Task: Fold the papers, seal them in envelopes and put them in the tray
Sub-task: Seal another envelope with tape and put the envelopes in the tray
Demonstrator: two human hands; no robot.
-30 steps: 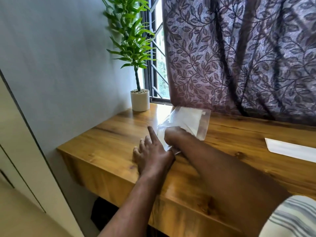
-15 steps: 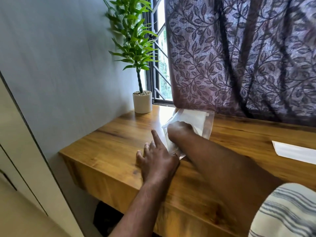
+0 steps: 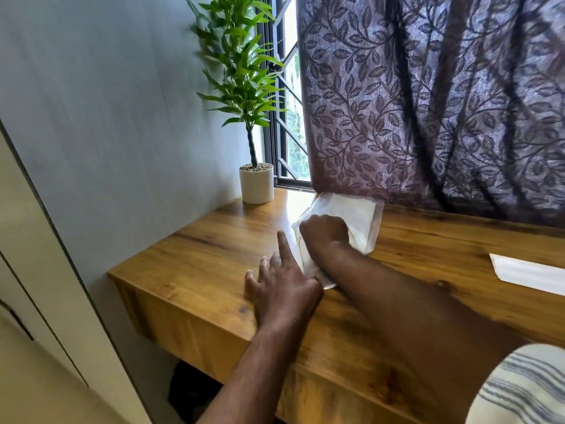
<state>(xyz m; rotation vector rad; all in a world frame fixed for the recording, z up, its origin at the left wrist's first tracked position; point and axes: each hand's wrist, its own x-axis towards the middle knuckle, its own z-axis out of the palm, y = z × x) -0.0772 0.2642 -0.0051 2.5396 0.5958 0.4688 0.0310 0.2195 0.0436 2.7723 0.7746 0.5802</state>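
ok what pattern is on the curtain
Leafy vine print on purple curtain, clear in the head view.

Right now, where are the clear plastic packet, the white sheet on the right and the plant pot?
clear plastic packet (image 3: 362, 214): head view, its bare upper part.
white sheet (image 3: 532, 273): head view, middle of its visible part.
plant pot (image 3: 256, 187): head view, front wall of the pot.

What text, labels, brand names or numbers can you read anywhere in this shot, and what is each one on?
No readable text anywhere in the head view.
Clear packet gripped by the right hand: no print shows, only plain white contents.
White sheet at the table's right edge: blank on the side that shows.
White pot: unmarked.
Curtain: leaf pattern only.
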